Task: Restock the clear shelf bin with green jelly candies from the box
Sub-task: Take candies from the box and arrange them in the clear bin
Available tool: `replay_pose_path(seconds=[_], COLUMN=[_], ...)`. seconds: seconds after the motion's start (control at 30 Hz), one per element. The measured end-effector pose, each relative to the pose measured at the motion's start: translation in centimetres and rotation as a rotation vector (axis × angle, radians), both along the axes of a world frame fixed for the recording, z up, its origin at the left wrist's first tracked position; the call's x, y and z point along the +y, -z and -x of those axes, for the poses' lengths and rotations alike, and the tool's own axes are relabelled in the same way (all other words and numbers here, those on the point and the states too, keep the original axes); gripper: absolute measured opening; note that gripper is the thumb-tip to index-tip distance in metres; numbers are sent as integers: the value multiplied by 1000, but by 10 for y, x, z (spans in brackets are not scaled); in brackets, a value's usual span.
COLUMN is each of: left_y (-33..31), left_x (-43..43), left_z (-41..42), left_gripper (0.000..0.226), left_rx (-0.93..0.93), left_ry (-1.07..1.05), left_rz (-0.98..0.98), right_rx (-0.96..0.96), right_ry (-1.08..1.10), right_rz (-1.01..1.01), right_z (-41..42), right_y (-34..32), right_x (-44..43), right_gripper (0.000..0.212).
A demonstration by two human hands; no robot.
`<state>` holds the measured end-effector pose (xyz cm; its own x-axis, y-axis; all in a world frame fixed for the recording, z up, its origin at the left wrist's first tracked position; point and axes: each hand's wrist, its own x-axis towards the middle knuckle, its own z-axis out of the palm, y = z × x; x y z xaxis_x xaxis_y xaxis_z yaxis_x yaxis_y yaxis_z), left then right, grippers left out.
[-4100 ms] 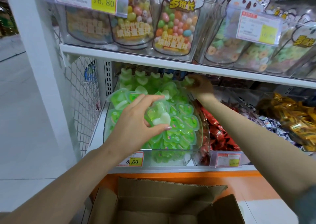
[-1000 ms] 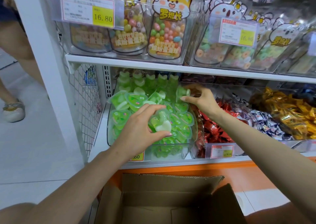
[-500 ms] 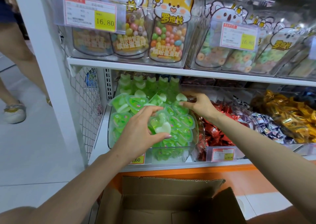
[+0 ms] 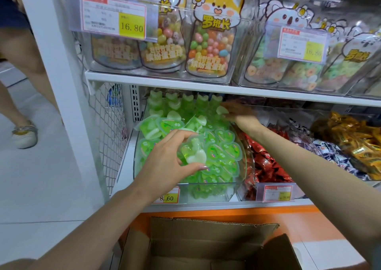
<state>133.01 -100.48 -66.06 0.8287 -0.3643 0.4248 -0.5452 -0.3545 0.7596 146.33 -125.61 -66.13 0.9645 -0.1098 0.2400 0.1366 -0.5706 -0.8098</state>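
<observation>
The white shelf point(image 4: 185, 84) carries rows of sweets, and below it on the floor stands the open cardboard box point(image 4: 206, 245), whose inside shows no candies in this view. On the lower level sits the clear shelf bin point(image 4: 206, 191), beside a bin of red-wrapped sweets point(image 4: 266, 166). It is already heaped with green jelly candies point(image 4: 224, 146): a row stands upright along the back, and the rest lie loose and overlapping toward the front.

The left hand point(image 4: 167, 158) hovers over the middle of the pile, fingers and thumb curled round a small clutch of jelly cups point(image 4: 193, 152). The right hand point(image 4: 239, 113) reaches to the back right corner, fingertips at an upright cup point(image 4: 221, 110); whether it pinches that cup or only touches it cannot be told.

The cups look light, with thin, fairly stiff heart-shaped shells and glossy film lids. They are probably slippery against one another. A hold across the flanged rim or the side walls seems safest, as hard squeezing might dent a shell or strain a seal.
</observation>
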Motion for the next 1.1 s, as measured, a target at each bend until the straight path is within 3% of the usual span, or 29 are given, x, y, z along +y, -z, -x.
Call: replay_pose_path(seconds=[0.17, 0.33, 0.4, 0.53, 0.7, 0.8, 0.9, 1.0, 1.1], left_y=[0, 1, 2, 2, 2, 2, 2, 2, 3], left_x=[0, -1, -1, 0, 0, 1, 2, 3, 5], left_z=[0, 0, 1, 1, 2, 2, 1, 0, -1], left_gripper=[51, 51, 52, 52, 51, 52, 53, 54, 54], left_rx=[-1, -4, -7, -11, -10, -17, -15, -14, -14], left_ry=[0, 0, 0, 1, 2, 4, 4, 1, -14], left_rz=[-7, -19, -24, -24, -21, -17, -19, -19, -17], right_rx=[-21, -15, -11, -36, -83, -68, -79, -95, -96], right_ry=[-8, 72, 41, -47, 77, 108, 101, 78, 113], right_rz=[-126, 283, 170, -10, 220, 327, 282, 201, 249], right_z=[-3, -9, -8, -1, -5, -10, -13, -11, -10], right_y=[1, 9, 8, 5, 10, 11, 12, 11, 15], right_x=[-2, 3, 4, 5, 11, 15, 15, 13, 8], right_gripper=[44, 56, 52, 66, 70, 62, 54, 61, 54])
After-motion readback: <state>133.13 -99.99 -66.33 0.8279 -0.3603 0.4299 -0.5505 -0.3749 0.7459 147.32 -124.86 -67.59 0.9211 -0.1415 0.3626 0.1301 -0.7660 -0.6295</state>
